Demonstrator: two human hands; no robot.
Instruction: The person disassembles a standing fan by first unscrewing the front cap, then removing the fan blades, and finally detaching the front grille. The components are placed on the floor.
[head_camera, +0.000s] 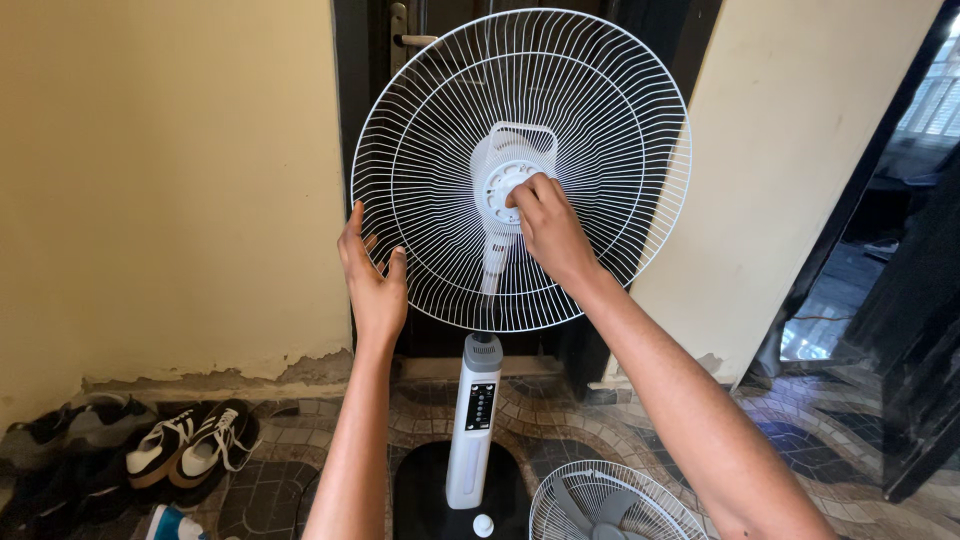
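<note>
Yellow plaster walls flank a dark doorway, and on the patterned tile floor (560, 420) before it stands a white pedestal fan. Its rear wire guard (520, 170) is mounted upright on the motor head, with no blades fitted. The person's left hand (374, 280) grips the guard's lower left rim, fingers curled around the wires. The right hand (548, 225) is at the guard's centre, fingertips pinched on the round white hub nut (503, 190). A second guard with grey blades (612, 505) lies on the floor beside the fan's dark base (420, 495). Shoes (190, 450) sit along the left wall.
</note>
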